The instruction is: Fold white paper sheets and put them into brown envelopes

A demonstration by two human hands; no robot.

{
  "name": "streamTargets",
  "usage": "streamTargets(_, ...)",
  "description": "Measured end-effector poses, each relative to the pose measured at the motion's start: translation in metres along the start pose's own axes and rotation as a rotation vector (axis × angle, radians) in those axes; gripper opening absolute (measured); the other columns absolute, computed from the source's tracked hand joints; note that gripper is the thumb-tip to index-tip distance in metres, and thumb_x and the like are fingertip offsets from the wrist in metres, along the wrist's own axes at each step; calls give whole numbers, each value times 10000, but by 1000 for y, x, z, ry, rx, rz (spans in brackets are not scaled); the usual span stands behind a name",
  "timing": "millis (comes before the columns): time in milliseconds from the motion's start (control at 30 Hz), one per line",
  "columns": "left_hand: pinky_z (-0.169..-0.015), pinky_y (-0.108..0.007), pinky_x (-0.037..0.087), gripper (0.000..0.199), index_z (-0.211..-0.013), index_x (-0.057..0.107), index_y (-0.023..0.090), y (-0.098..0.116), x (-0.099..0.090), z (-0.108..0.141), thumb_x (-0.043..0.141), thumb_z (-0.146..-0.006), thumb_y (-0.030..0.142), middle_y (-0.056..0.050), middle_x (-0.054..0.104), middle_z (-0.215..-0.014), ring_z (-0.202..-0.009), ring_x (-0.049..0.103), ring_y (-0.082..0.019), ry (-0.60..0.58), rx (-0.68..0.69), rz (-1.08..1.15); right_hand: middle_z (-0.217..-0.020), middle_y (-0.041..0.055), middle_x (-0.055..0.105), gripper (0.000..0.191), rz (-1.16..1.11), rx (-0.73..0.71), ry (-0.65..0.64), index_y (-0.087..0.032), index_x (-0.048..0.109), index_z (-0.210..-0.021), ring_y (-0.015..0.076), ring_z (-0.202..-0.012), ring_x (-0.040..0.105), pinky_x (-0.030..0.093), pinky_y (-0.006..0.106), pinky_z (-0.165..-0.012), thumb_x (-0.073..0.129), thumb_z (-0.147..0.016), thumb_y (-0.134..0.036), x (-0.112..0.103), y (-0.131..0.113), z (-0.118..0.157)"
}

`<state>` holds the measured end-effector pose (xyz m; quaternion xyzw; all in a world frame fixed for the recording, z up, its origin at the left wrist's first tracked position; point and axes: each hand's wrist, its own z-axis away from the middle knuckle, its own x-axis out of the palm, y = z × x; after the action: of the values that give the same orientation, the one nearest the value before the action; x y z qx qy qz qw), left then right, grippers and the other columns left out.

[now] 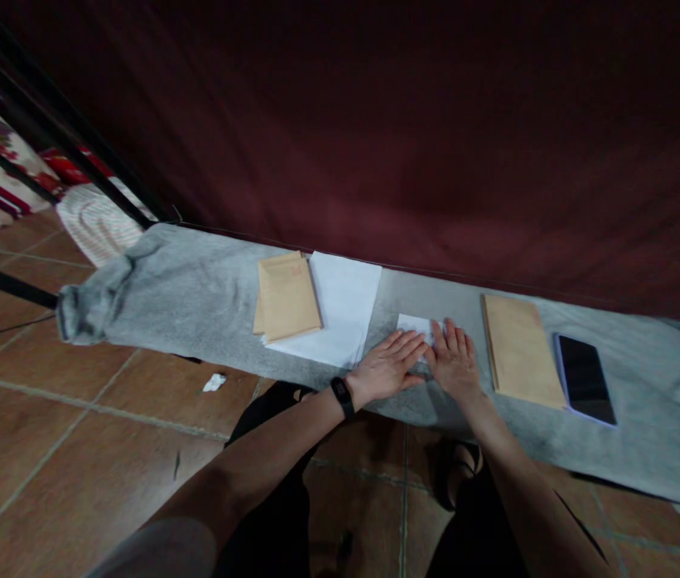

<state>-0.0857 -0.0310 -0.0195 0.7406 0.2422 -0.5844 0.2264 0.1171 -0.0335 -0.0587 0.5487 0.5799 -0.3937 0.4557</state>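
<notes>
A small folded white paper (413,323) lies on the grey cloth between the envelopes, partly covered by both hands. My left hand (386,368), with a black band on its wrist, rests flat at the paper's left and near side, fingers stretched out. Beside it, my right hand (454,358) lies with its fingers spread over the paper's right part. Larger white sheets (345,301) are to the left, with brown envelopes (289,297) overlapping their left edge. More brown envelopes (521,351) lie in a stack to the right of my right hand.
A phone (586,379) with a dark screen is right of the right-hand stack. The grey cloth (195,281) covers a long, narrow surface against a dark red curtain (376,144). Black bars stand at the left. A crumpled white scrap (214,383) is on the tiled floor.
</notes>
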Motion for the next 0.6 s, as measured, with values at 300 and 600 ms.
streamTargets(300, -1258, -406, 106, 786, -1541, 308, 73, 7, 10, -1, 345, -995, 637, -186, 272, -1631, -1536, 194, -250, -48, -32, 85, -1631, 136, 306, 566, -17, 12, -65, -174, 305, -1575, 288, -1476, 327, 297, 492, -1169, 260, -1052, -386, -1, 11, -3)
streamTargets(600, -1245, -441, 171, 638, -1527, 377, 274, 4, 3, -4, 421, -986, 610, -103, 284, -1644, -1526, 237, -244, -91, -29, 138, -1603, 150, 360, 563, -15, 111, -91, -131, 354, -1552, 304, -1444, 382, 317, 500, -1161, 273, -1049, -371, -6, 23, -12)
